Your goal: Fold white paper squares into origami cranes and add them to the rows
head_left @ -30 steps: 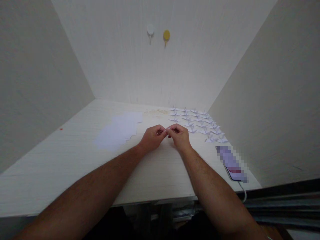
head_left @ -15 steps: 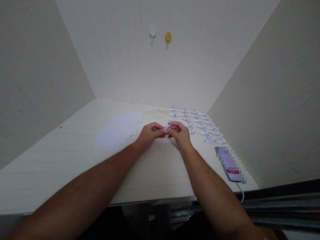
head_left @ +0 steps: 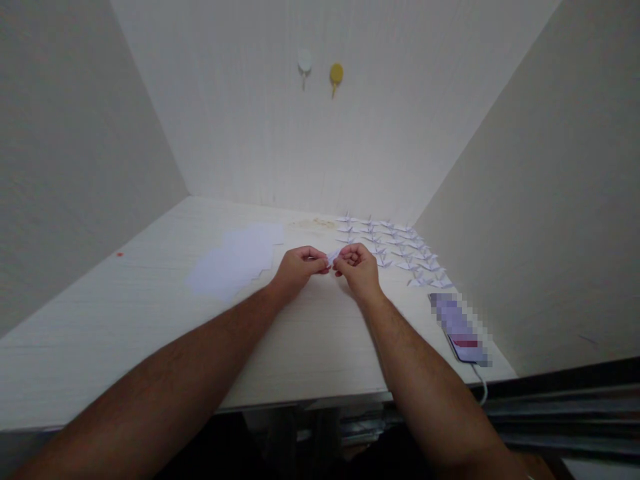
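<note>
My left hand (head_left: 299,267) and my right hand (head_left: 359,267) meet over the middle of the pale table (head_left: 125,333), fingers curled. Between their fingertips they pinch a small folded piece of white paper (head_left: 333,257), mostly hidden by the fingers. Just right of my right hand stand several rows of small white folded paper cranes (head_left: 395,248). A fanned stack of white paper squares (head_left: 235,260) lies flat to the left of my left hand.
A phone (head_left: 460,327) with a cable lies near the table's right front corner. Two hooks, one white (head_left: 304,61) and one yellow (head_left: 336,73), hang on the back wall. Walls close in on three sides. A small red speck (head_left: 119,254) marks the table's left edge.
Both hands have lifted slightly and drawn a little apart, so the small folded paper now shows between the fingertips. The view has tilted down a touch.
</note>
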Available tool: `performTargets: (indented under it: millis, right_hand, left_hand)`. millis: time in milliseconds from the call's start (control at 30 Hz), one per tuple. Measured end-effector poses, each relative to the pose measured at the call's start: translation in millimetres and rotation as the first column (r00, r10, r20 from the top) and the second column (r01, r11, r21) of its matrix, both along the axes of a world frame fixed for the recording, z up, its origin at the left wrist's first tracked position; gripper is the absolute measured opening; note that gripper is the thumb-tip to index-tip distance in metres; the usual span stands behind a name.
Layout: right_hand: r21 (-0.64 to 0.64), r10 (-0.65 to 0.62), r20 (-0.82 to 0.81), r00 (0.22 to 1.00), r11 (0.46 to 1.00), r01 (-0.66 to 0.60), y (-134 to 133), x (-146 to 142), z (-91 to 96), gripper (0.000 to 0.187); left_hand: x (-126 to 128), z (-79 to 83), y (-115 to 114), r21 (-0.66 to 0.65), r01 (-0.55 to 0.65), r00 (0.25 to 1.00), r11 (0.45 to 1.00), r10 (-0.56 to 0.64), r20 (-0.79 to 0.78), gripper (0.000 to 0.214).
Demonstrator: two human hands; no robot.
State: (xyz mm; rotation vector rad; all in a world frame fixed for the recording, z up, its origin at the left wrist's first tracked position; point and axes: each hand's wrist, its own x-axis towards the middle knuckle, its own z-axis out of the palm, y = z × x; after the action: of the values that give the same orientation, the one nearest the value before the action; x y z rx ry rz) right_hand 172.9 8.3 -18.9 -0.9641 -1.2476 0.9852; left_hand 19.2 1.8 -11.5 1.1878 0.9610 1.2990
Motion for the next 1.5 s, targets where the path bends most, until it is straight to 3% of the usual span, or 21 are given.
performTargets:
  millis: [267,633,800,1033,1300,1500]
  right_hand:
    - [0.149,-0.095,0.152,0.984,0.986,0.073,-1.1,2.5,-4.3,0.023]
    - [0.146,-0.114,0.221,0.969,0.986,0.083,-6.0,4.0,0.1,0.011]
    - [0.219,-0.145,0.299,0.943,0.972,0.08,-7.1,5.5,0.0,0.003]
    - [0.361,-0.22,0.396,0.891,0.93,0.069,-5.3,8.1,-0.9,0.006]
    - [0.211,-0.145,0.311,0.939,0.974,0.08,-11.3,1.3,4.6,0.007]
    - [0.095,-0.068,0.229,0.971,0.994,0.047,-9.8,0.9,3.1,0.014]
  left_hand:
    - [1.3,1.5,-1.6,0.007,-0.011,1.0,1.0,0.011,0.006,0.026]
    - [0.1,2.1,-1.6,0.024,0.008,0.999,1.0,-0.007,-0.041,0.025]
    - [0.3,1.3,0.2,0.056,0.037,0.999,0.998,-0.036,-0.008,0.036]
    - [1.1,2.2,0.9,0.058,0.097,0.982,0.994,-0.086,-0.171,0.027]
    - [1.7,1.2,0.4,0.156,0.031,0.99,0.987,-0.009,-0.14,0.027]
    - [-0.7,3.7,-2.1,0.243,-0.014,0.964,0.97,0.077,-0.253,0.021]
